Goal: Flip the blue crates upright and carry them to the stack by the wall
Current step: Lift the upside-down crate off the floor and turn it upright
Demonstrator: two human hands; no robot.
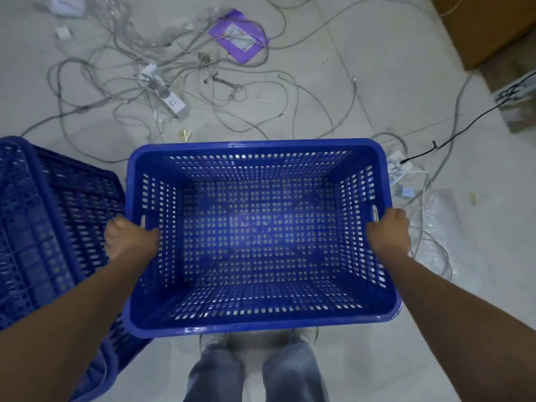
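Observation:
A blue perforated crate (258, 236) faces open side up in front of me, held off the floor above my legs. My left hand (130, 239) grips its left wall by the handle slot. My right hand (388, 230) grips the right wall at the opposite slot. A second blue crate (49, 227) lies upside down on the floor at the left, its ribbed bottom facing up, partly behind my left forearm. No stack or wall shows in this view.
A tangle of grey cables (179, 68) with a white power strip (165, 91) and a purple packet (240, 39) covers the tiled floor ahead. More cables and a plastic bag (435, 224) lie at the right. Cardboard boxes (487, 27) stand at the top right.

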